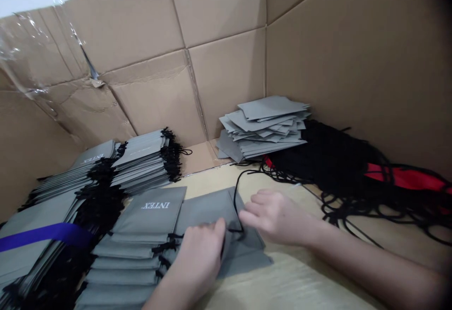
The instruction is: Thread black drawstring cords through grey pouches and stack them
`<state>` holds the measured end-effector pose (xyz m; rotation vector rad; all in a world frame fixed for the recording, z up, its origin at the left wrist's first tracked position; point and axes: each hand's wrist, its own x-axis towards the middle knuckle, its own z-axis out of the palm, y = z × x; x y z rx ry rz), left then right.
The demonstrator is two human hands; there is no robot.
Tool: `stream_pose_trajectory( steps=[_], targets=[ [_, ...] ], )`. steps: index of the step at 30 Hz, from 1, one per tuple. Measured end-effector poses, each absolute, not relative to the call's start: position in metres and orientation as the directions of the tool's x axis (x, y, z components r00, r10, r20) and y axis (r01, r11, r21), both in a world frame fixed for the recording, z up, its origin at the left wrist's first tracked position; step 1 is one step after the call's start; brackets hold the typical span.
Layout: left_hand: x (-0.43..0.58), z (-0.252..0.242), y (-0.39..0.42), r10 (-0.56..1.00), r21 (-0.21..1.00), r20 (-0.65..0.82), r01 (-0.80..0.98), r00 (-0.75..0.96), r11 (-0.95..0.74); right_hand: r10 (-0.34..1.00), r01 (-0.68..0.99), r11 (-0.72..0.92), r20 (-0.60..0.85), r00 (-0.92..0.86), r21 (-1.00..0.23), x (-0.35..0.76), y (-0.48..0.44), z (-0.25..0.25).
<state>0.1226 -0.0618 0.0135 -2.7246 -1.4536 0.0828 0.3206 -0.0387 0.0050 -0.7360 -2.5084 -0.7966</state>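
My left hand (203, 248) is closed on the edge of a grey fabric pouch (229, 244), low in the middle of the view. My right hand (266, 216), just to the right, pinches a black cord (236, 192) that loops up and bends back to the pouch's edge. Whether the cord passes through the fabric is hidden by my left fingers. Under my hands lie more flat grey pouches (208, 206). Left of them is an overlapping row of finished-looking pouches (144, 213) with black cord ends, the top one printed INTEX.
Cardboard walls (226, 65) rise behind and to the right. A loose stack of grey pouches (268, 126) stands at the back, beside a heap of black cords (328, 159) with red bands (402, 178). Bundled pouches (141, 159) fill the left, one under a blue strap (45, 234).
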Motion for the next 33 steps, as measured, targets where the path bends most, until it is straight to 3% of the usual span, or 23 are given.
stream_pose_trajectory(
  steps=[6, 11, 14, 23, 27, 33],
  targets=[
    [0.125, 0.016, -0.065, 0.831, -0.038, 0.039, 0.832, 0.555, -0.554, 0.413, 0.596, 0.709, 0.464, -0.784, 0.377, 0.319, -0.040, 0.008],
    [0.106, 0.032, -0.063, 0.866, 0.214, 0.086, 0.840, 0.492, -0.498, 0.429, 0.688, 0.600, 0.562, -0.707, 0.408, 0.359, -0.024, 0.033],
    [0.092, 0.040, -0.059, 0.867, 0.273, 0.068, 0.826, 0.494, -0.493, 0.436, 0.734, 0.546, 0.610, -0.661, 0.405, 0.377, -0.011, 0.034],
    [0.082, 0.031, -0.048, 0.855, 0.040, 0.082, 0.855, 0.513, -0.517, 0.470, 0.693, 0.666, 0.566, -0.677, 0.276, 0.361, -0.014, 0.024],
    [0.089, 0.026, -0.050, 0.831, 0.007, 0.053, 0.832, 0.553, -0.554, 0.465, 0.708, 0.639, 0.583, -0.666, 0.299, 0.339, -0.025, 0.013],
    [0.090, 0.030, -0.052, 0.842, -0.049, 0.095, 0.847, 0.532, -0.529, 0.486, 0.738, 0.641, 0.633, -0.602, 0.210, 0.331, -0.030, 0.001]
  ],
)
